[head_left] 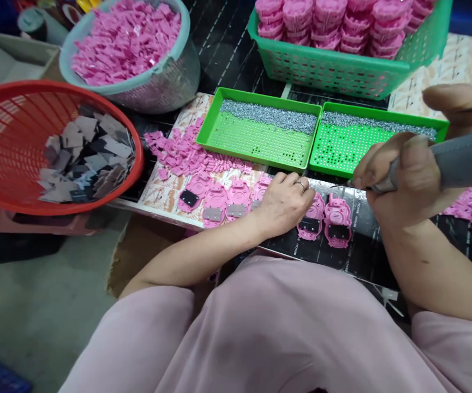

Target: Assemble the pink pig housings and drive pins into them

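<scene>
A row of pink plastic housings (227, 200) lies along the near edge of the work board, each with a dark or grey plate set in it. My left hand (282, 203), a ring on one finger, rests palm down on one housing in the middle of the row. My right hand (403, 180) is closed around a grey electric screwdriver (460, 161), its tip pointing left above the housings (336, 218) on the right. Two green trays (260, 142) (342, 150) of small silver screws sit just behind the row.
A red basket (10, 136) of grey plates stands at the left. A grey tub (166, 76) holds small pink parts, with more loose ones (178, 153) on the board. A green basket (342, 71) of stacked pink housings is at the back. My lap fills the foreground.
</scene>
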`<act>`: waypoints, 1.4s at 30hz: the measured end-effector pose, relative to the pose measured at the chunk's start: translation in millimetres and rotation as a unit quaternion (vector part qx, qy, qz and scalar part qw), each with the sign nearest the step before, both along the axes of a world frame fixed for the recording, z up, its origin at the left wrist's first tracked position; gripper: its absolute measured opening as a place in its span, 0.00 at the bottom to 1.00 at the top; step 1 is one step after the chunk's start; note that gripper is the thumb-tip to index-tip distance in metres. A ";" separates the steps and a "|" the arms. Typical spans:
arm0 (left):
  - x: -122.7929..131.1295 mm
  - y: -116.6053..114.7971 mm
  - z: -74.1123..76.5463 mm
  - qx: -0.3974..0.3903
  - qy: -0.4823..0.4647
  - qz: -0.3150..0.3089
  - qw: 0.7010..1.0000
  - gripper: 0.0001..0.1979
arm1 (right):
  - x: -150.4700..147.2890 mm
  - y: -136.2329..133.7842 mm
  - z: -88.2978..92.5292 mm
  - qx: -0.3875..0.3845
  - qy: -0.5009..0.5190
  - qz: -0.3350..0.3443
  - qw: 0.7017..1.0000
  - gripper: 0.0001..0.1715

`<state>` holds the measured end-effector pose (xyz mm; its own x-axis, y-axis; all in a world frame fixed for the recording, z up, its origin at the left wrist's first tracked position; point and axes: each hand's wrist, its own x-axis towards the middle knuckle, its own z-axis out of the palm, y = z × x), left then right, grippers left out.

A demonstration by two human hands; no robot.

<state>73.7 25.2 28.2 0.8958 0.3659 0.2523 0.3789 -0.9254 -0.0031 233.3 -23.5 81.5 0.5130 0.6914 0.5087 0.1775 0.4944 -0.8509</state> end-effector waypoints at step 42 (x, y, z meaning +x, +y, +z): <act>-2.5 6.7 -13.4 -0.044 -0.006 -0.032 0.998 0.09 | 5.1 10.5 -8.8 0.096 -0.076 -0.012 0.992 0.14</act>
